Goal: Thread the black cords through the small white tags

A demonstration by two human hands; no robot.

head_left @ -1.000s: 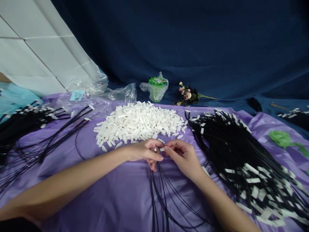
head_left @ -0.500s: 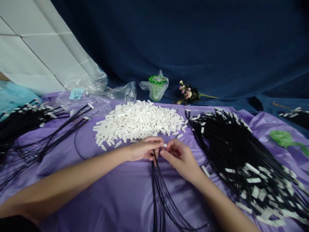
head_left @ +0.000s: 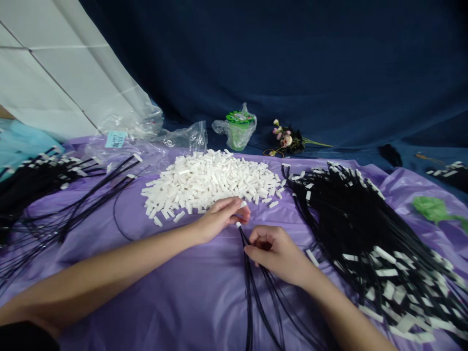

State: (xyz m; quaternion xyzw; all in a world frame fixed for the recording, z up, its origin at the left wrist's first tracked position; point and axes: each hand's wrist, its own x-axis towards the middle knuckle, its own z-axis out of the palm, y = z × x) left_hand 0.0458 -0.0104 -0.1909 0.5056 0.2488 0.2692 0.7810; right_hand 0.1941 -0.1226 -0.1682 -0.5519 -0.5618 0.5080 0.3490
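Note:
My left hand [head_left: 224,217] pinches a small white plastic connector piece [head_left: 243,204] between thumb and fingers, in front of the heap of such pieces. Just below its fingertips is the top end of a bundle of thin black wires [head_left: 249,287], capped with another white connector [head_left: 239,224]. My right hand [head_left: 274,251] has its thumb and curled fingers closed on this bundle a little below the cap. From there the wires fan out down toward me over the purple sheet.
A heap of white connectors [head_left: 212,178] lies ahead. Black wire bundles with white ends [head_left: 351,214] are piled at right, more wire bundles [head_left: 40,180] at left. Behind stand clear plastic bags [head_left: 186,138], a bagged green cup [head_left: 238,134] and artificial flowers [head_left: 285,140]. Purple sheeting [head_left: 175,287] covers the table.
The wire bundle's top end has come down out of my left hand, and its white cap now shows. My right hand has moved slightly down onto the wires. My left hand has risen slightly.

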